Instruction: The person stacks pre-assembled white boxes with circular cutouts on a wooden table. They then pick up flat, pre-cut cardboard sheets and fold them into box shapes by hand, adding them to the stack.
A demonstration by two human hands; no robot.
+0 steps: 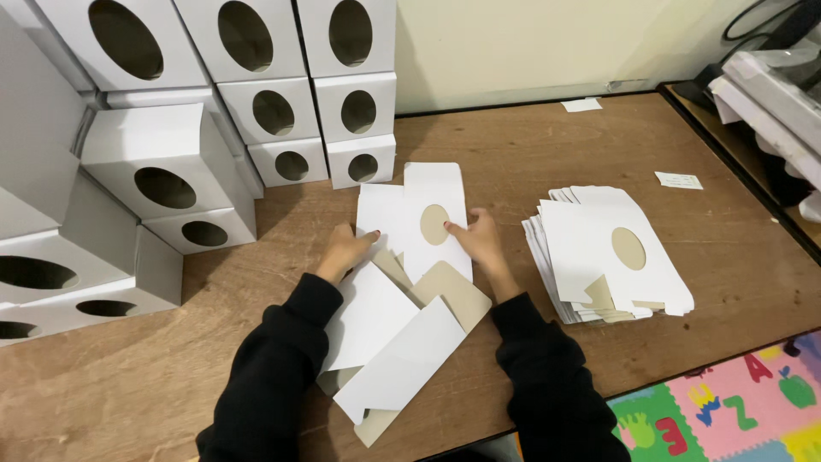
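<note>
Both hands press a flat white box blank [425,224] with an oval cutout onto the wooden table [530,145]. The left hand [344,251] and right hand [479,239] lie fingers spread on its edges, neither grip clamped around it. A stack of blanks [599,252] sits to the right, folded boxes [171,162] to the left.

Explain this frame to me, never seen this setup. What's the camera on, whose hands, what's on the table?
There is no machine here: one camera sits on a person's head and looks down at their own two bare hands, in black sleeves. The left hand and right hand both press on a flat white box blank with an oval cut-out, lying unfolded on the wooden table. Neither hand lifts it; fingers rest on top. To the right lies a stack of flat blanks of the same kind. At the left and back stand folded white boxes with oval windows, piled up. Two small paper slips lie near the far edge. A coloured foam mat shows on the floor.
</note>
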